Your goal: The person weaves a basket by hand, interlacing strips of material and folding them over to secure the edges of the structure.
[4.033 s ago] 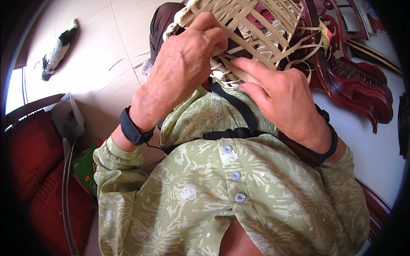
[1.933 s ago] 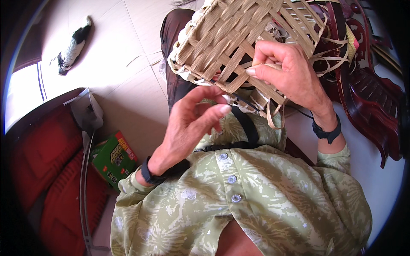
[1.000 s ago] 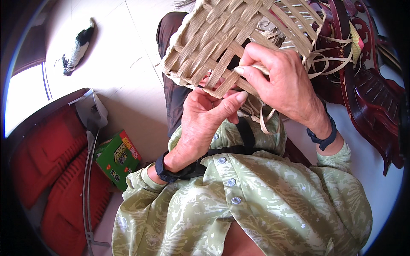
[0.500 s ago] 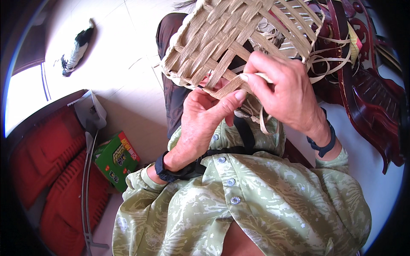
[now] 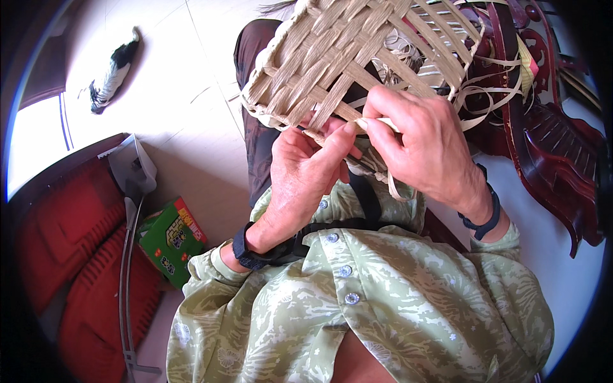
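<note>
A woven basket of flat tan strips [image 5: 338, 38] is tilted at the top centre, with a pale bound rim and several loose strips [image 5: 479, 102] trailing right. My left hand [image 5: 305, 171] is at its lower edge, thumb and fingers closed on a strip. My right hand [image 5: 418, 147] is just right of it, thumb and bent index finger pinching a strip [image 5: 386, 122] near the lower right part of the weave. Some of my fingertips are hidden under the weave.
Carved dark-red wooden furniture [image 5: 549, 166] stands at right. At left are red padded pieces [image 5: 73, 223], a grey metal scoop-like object [image 5: 134, 163] and a green box [image 5: 169, 239]. A black-and-white object [image 5: 113, 73], too small to identify, lies on the tiled floor [image 5: 179, 102].
Since one second ago my right hand has dropped a little and my left thumb has shifted up along the bent strip. The basket has barely moved.
</note>
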A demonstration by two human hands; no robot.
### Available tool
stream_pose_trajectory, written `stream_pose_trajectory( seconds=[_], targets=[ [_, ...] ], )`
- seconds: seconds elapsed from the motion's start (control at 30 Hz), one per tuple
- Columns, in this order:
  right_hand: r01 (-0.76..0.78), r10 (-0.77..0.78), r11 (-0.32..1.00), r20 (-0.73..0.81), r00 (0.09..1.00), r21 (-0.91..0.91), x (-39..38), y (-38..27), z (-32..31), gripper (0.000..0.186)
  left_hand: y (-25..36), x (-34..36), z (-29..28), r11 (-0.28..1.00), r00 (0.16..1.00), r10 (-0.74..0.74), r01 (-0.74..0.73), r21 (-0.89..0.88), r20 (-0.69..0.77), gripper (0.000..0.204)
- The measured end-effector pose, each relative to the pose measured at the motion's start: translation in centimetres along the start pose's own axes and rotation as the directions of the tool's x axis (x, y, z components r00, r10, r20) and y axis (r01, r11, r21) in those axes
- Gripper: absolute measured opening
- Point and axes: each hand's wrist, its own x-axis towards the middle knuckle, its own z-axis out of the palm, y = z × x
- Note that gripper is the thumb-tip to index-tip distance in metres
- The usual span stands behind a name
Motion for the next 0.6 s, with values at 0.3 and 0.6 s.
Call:
stream_pose_trajectory(
  seconds=[0.3,0.6],
  targets=[
    [-0.092,0.085,0.995,0.187,0.979,0.032,1.2,-0.1,-2.9,0.014,-0.4,-0.2,0.5,1.000,0.999,0.014,-0.015,-0.026,-0.039,0.016],
    [-0.255,0.109,0.961,0.694,0.712,0.111,5.0,0.5,-4.7,0.018,-0.9,0.6,1.4,0.998,0.993,0.056,-0.060,-0.034,-0.108,0.017]
  ],
)
